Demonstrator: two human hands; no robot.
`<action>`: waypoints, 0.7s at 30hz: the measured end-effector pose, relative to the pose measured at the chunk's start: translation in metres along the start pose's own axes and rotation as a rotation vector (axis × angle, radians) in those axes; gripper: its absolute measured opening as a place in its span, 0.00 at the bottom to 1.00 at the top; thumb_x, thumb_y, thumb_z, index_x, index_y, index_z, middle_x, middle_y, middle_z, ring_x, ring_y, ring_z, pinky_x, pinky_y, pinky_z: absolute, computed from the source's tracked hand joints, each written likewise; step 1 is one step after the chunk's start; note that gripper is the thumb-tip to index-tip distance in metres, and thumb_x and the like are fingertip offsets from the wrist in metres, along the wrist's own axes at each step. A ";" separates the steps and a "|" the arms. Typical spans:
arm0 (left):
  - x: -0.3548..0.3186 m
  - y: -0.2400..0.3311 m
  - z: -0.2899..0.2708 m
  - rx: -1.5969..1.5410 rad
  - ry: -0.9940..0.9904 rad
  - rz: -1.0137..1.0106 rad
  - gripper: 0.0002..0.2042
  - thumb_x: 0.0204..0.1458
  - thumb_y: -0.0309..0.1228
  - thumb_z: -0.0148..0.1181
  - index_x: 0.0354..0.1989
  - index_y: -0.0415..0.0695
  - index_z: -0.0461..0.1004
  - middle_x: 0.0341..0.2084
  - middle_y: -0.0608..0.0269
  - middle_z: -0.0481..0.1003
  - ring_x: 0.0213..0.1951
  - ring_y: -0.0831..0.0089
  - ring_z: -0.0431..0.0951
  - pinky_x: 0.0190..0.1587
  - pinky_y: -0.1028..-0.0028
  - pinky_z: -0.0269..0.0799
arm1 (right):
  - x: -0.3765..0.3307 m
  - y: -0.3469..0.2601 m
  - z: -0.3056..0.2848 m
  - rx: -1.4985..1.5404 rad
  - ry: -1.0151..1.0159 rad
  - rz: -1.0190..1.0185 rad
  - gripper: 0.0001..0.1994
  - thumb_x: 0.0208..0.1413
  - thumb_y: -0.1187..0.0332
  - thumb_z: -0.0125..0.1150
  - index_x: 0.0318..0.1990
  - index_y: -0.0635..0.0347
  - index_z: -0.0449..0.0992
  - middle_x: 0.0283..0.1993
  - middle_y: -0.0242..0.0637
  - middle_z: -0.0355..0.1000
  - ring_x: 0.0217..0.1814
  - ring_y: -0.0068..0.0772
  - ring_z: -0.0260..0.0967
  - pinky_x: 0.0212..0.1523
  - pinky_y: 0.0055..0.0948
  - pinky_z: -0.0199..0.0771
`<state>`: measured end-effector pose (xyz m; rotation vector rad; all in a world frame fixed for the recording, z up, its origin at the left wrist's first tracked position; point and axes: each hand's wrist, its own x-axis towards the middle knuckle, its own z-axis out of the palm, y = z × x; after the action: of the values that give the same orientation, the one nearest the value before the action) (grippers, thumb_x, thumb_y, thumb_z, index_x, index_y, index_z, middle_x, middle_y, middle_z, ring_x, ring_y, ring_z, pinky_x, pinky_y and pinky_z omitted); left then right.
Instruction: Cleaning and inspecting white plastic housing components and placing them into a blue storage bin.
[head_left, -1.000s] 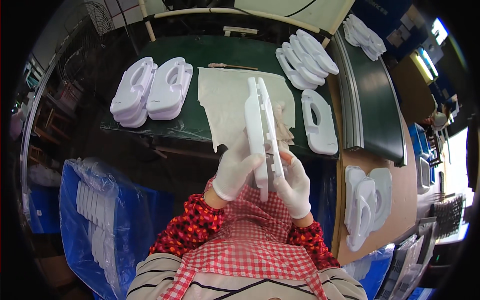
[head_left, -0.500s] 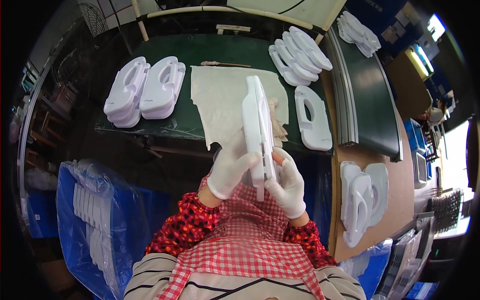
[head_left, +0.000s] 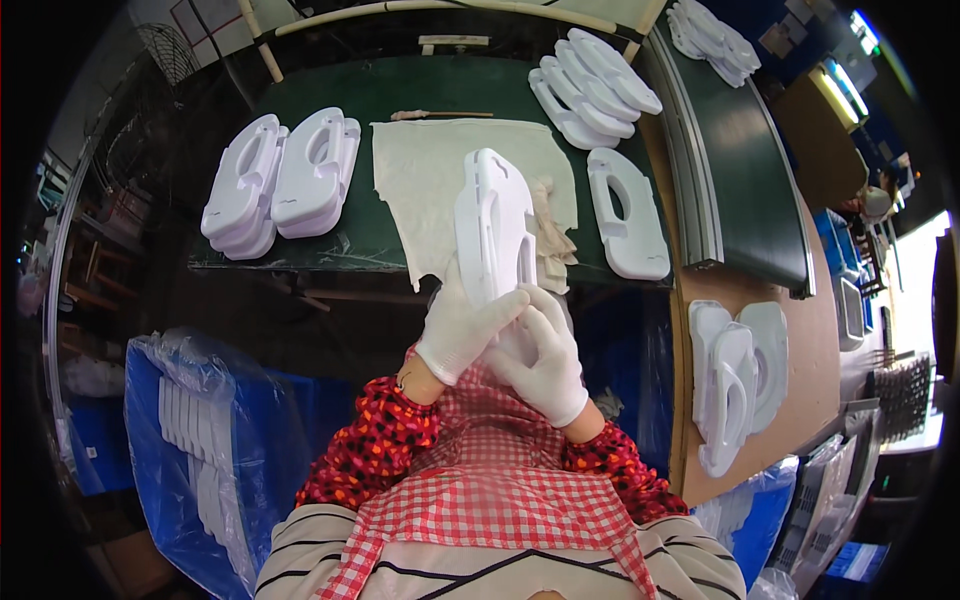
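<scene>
In front of my chest, a white moulded plastic part [head_left: 495, 215] stands nearly upright, its edge and part of its broad face turned toward me. My left hand [head_left: 462, 328], in a white glove, is closed round its lower left side. My right hand [head_left: 543, 358], gloved too, is closed on the lower right, fingertips close to the left thumb. The part's bottom end is hidden behind the hands. Behind it a cream cloth [head_left: 420, 190] lies on the dark green table [head_left: 375, 85], with a crumpled beige rag [head_left: 550, 230] on its right side.
Similar white parts [head_left: 320, 175] are stacked on the left of the table. More parts [head_left: 590, 95] overlap at the back right, and a single one [head_left: 628, 215] lies below them. Others rest on a brown board [head_left: 800, 400]. A plastic-lined blue bin [head_left: 160, 440] stands at lower left.
The held part has turned from edge-on to show more of its broad face and has shifted slightly left. My right hand has moved left, nearer the left one.
</scene>
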<state>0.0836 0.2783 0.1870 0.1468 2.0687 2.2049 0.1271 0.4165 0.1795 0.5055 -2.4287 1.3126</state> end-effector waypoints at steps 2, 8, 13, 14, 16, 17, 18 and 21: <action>0.000 0.004 -0.003 0.040 -0.008 -0.011 0.31 0.44 0.34 0.63 0.55 0.35 0.59 0.44 0.55 0.70 0.44 0.70 0.72 0.44 0.73 0.71 | -0.002 0.005 0.001 0.005 -0.002 0.002 0.23 0.37 0.69 0.70 0.42 0.67 0.70 0.55 0.52 0.61 0.50 0.51 0.66 0.47 0.36 0.70; 0.000 0.000 -0.017 -0.014 -0.088 -0.013 0.29 0.45 0.35 0.62 0.55 0.35 0.61 0.42 0.55 0.73 0.44 0.72 0.73 0.45 0.74 0.69 | 0.016 0.024 -0.018 -0.070 0.088 -0.086 0.13 0.41 0.76 0.62 0.38 0.64 0.73 0.47 0.47 0.68 0.48 0.46 0.67 0.47 0.35 0.69; -0.011 -0.009 -0.021 -0.041 -0.410 -0.032 0.33 0.46 0.40 0.62 0.58 0.35 0.58 0.44 0.56 0.72 0.46 0.71 0.72 0.50 0.72 0.66 | 0.054 0.073 -0.054 0.047 0.214 0.084 0.25 0.55 0.67 0.51 0.59 0.67 0.60 0.55 0.44 0.64 0.54 0.34 0.64 0.53 0.26 0.63; -0.015 -0.009 -0.019 -0.042 -0.421 -0.039 0.33 0.46 0.40 0.62 0.58 0.35 0.58 0.44 0.56 0.72 0.46 0.71 0.72 0.50 0.72 0.66 | 0.061 0.084 -0.056 0.209 0.081 0.076 0.25 0.56 0.62 0.50 0.58 0.67 0.61 0.54 0.43 0.65 0.54 0.32 0.63 0.52 0.25 0.63; -0.022 -0.003 -0.011 -0.087 -0.492 0.049 0.37 0.47 0.45 0.61 0.59 0.35 0.55 0.47 0.55 0.69 0.49 0.70 0.69 0.52 0.71 0.64 | 0.078 0.062 -0.065 0.345 -0.109 0.202 0.25 0.55 0.55 0.50 0.53 0.67 0.67 0.46 0.39 0.69 0.48 0.27 0.64 0.48 0.24 0.65; -0.022 0.007 -0.012 -0.127 -0.560 -0.041 0.39 0.46 0.49 0.60 0.60 0.35 0.54 0.50 0.55 0.67 0.51 0.69 0.67 0.54 0.69 0.62 | 0.082 0.062 -0.068 0.256 -0.223 0.282 0.25 0.54 0.54 0.51 0.51 0.67 0.68 0.42 0.37 0.70 0.44 0.26 0.65 0.45 0.24 0.66; -0.023 0.005 -0.015 -0.131 -0.558 -0.045 0.39 0.46 0.49 0.60 0.60 0.35 0.54 0.50 0.55 0.67 0.51 0.69 0.67 0.54 0.69 0.62 | 0.084 0.062 -0.067 0.169 -0.339 0.360 0.24 0.52 0.53 0.53 0.49 0.67 0.70 0.38 0.35 0.71 0.40 0.24 0.66 0.42 0.23 0.66; -0.028 -0.006 -0.023 -0.075 -0.571 -0.117 0.38 0.47 0.48 0.60 0.59 0.35 0.54 0.48 0.54 0.68 0.51 0.68 0.68 0.54 0.70 0.62 | 0.086 0.053 -0.055 0.184 -0.279 0.411 0.21 0.50 0.56 0.56 0.43 0.67 0.73 0.32 0.35 0.72 0.33 0.22 0.67 0.36 0.24 0.68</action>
<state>0.1076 0.2520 0.1800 0.5591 1.6341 1.8788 0.0337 0.4775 0.2076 0.2520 -2.7591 1.7458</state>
